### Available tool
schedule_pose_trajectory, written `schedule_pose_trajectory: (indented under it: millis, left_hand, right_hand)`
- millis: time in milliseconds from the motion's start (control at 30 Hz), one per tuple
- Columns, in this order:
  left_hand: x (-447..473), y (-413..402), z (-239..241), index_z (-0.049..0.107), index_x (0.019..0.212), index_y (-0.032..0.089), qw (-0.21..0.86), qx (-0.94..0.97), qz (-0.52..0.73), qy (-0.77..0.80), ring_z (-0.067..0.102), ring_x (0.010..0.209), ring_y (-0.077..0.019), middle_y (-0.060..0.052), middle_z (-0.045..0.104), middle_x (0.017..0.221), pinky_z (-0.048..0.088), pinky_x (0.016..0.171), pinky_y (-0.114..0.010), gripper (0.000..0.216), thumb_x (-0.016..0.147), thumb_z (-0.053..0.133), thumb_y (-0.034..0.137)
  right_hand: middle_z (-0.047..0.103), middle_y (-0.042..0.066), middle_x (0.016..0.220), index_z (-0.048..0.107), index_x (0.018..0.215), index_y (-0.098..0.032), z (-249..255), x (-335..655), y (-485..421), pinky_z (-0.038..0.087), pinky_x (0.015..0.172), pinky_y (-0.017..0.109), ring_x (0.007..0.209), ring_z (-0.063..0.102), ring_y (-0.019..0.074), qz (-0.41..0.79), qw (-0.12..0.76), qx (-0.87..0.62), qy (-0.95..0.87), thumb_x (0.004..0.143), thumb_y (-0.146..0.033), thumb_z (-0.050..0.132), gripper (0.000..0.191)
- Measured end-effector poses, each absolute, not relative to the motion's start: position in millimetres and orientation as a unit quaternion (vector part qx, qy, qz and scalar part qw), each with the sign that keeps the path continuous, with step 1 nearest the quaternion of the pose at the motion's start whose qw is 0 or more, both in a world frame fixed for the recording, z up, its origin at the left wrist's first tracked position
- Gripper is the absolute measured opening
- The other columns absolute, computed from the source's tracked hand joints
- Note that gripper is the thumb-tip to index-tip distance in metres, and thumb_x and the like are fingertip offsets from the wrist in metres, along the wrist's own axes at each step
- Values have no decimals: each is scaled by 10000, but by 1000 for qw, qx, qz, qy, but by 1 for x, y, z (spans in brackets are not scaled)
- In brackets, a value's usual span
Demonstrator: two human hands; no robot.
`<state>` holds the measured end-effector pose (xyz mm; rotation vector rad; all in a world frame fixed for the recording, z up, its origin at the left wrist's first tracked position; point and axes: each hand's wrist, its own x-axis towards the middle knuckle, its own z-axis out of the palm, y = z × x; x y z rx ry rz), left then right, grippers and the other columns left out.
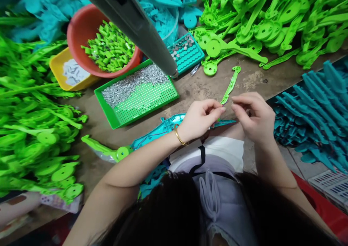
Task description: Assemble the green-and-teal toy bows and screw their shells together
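Observation:
My left hand (202, 117) is closed in a pinch above the near edge of the bench, its fingertips beside the lower end of a narrow green plastic piece (231, 84). What is between those fingers is hidden. Just to the right, my right hand (254, 115) also pinches thumb and forefinger together, and anything in it is too small to make out. A turquoise plastic shell half (154, 130) with a dark wire along it lies under my left wrist, partly covered. Its left end meets a green plastic part (108, 151) with a round hub.
A green perforated tray (146, 110) holds many small metal screws or pins. Behind it stand a red bowl (74, 39) of green pieces, a yellow tray (58, 73) and a turquoise tray (187, 62). A grey metal post (144, 28) slants overhead. Green parts (43, 137) and turquoise shells (318, 111) are heaped around.

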<state>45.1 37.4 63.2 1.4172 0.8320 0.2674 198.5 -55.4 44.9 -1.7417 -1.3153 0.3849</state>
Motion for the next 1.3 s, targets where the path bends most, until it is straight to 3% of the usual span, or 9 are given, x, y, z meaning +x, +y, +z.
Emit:
schedule_pose_trajectory:
  millis: [167,333,600,700,867,1067,1167,1300]
  left_hand:
    - [54,50,55,651,770,150,724,587,99,349,489,470,-70,32,555,547,381,465,-186,195,846,656,330]
    - [68,56,55,659,768,132,783,521,87,328,501,509,-68,20,567,590,403,490,-184,166,818,691,286]
    - [68,58,64,701,780,117,845,437,49,303,499,508,-46,4,620,645,401,489,-167,161,784,740,272]
    - [60,54,70,713,774,122,882,380,-7,277,442,455,-24,1,644,673,448,493,-184,238,735,795,342]
    - [42,26,83,713,768,146,912,296,-112,262,432,432,-15,-27,704,797,443,454,-186,304,708,819,426]
    - [18,-3,91,728,828,150,918,262,-165,248,422,443,-26,9,639,700,404,460,-187,244,802,731,393]
    - [18,5,90,735,807,152,877,389,-108,261,556,604,-71,-17,684,773,440,558,-191,171,808,724,322]
    - [45,29,70,700,804,157,771,511,135,356,612,720,-116,-15,691,768,484,714,-236,156,846,683,307]
  right_hand:
    - [682,27,920,680,933,-241,28,215,-47,554,750,315,872,653,168,250,489,-666,-505,886,-316,620,107]
    - [680,27,925,658,946,-242,15,224,-39,574,717,314,806,662,164,310,502,-671,-449,846,-438,651,220]
    - [650,27,894,633,909,-247,14,228,-36,565,764,332,850,643,170,332,526,-624,-472,831,-475,669,244]
    - [657,35,877,617,870,-239,19,226,-44,565,771,350,854,643,178,384,531,-587,-475,816,-454,694,235]
    - [663,25,780,594,808,-208,28,222,-66,520,533,245,623,606,117,534,542,-448,-470,807,-343,723,187]
    - [638,14,767,635,838,-200,40,211,-96,523,553,243,629,611,107,621,534,-348,-457,829,-268,703,97]
    - [637,4,799,654,888,-212,45,209,-97,510,528,237,617,613,103,626,543,-359,-429,839,-216,689,60]
    - [630,-34,722,667,925,-239,33,220,-66,515,539,255,560,590,101,493,570,-534,-384,839,-247,700,93]
